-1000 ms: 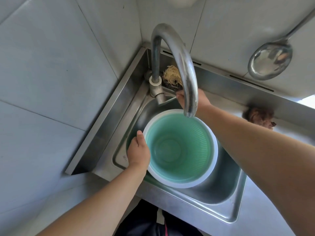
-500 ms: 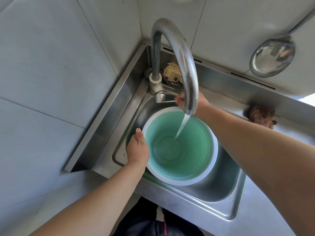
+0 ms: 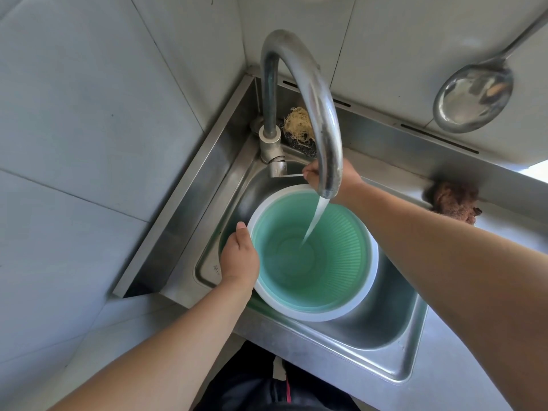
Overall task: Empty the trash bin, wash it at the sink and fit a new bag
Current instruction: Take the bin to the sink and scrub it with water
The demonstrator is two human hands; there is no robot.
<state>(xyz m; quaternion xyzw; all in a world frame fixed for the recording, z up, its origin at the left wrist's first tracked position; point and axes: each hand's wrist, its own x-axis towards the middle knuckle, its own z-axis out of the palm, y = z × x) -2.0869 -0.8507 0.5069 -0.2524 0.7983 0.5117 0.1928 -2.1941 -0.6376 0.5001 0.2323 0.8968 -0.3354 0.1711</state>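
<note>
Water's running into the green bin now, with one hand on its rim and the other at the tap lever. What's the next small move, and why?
Probably take the right hand off the tap lever and onto the bin's rim. Water is already streaming from the faucet into it, and only the left hand steadies it in the sink. Two hands could then swirl it.

Round green ribbed plastic bin [image 3: 323, 277], matt white rim; brushed stainless-steel sink [image 3: 394, 330]; glossy curved chrome metal faucet [image 3: 311, 93]; polished steel ladle [image 3: 474, 99].

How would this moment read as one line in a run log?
step: rinsing | left hand grips bin rim | right hand at faucet lever | water running into bin
</note>
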